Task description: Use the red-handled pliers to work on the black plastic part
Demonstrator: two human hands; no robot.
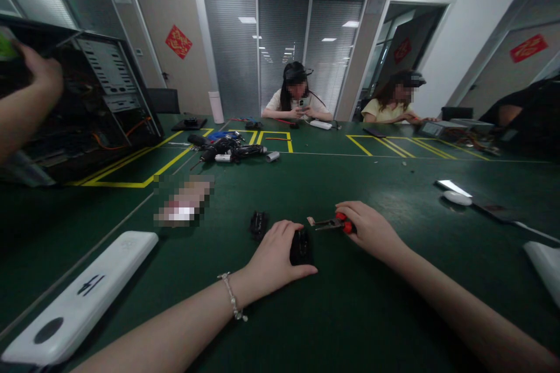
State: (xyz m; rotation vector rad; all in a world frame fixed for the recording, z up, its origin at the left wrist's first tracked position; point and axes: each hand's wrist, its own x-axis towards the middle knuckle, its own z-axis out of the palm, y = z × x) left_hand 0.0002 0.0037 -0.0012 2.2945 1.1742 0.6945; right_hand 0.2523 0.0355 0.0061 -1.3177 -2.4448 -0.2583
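Observation:
My left hand (275, 256) rests on the green table, its fingers curled round a small black block (301, 246). A second small black part (258, 224) lies just to its left. My right hand (370, 228) is closed on the red handles of small pliers (330, 223), whose jaws point left and pinch a small pale piece (311, 221). The two hands sit close together near the table's front middle.
A white flat device (83, 297) lies front left; a white mouse (457, 198) is at the right. Screwdrivers and tools (227, 148) lie mid-table. An open computer case (87, 99) stands far left, with another person's hand (39, 73) on it. Two people sit across.

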